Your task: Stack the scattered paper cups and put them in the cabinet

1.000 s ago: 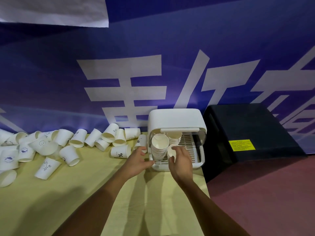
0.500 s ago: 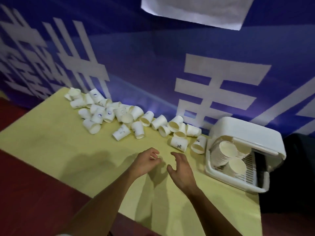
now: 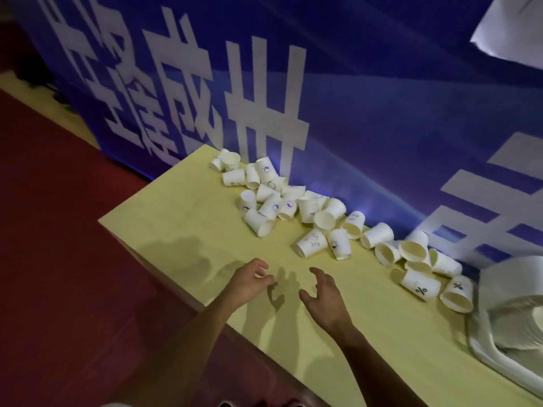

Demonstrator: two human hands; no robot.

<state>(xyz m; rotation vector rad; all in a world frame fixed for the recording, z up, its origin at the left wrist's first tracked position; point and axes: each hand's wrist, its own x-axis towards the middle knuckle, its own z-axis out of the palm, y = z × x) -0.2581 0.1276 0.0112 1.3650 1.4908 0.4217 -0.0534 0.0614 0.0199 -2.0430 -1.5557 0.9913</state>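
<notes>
Several white paper cups lie scattered on their sides along the back of the yellow table, against the blue banner. Two cups with a % mark lie nearest the white cabinet, which shows only partly at the right edge, blurred, with stacked cups inside. My left hand and my right hand hover over the table's near part, both holding nothing, fingers loosely curled. Both hands are a little short of the closest cups.
The blue banner with large white characters rises right behind the cups. Red floor lies to the left and below the table's front edge. A white sheet hangs at the top right.
The view has swung left, away from the cabinet. Both hands left the cabinet's opening, where the right one held a cup, and now hover over the table holding nothing.
</notes>
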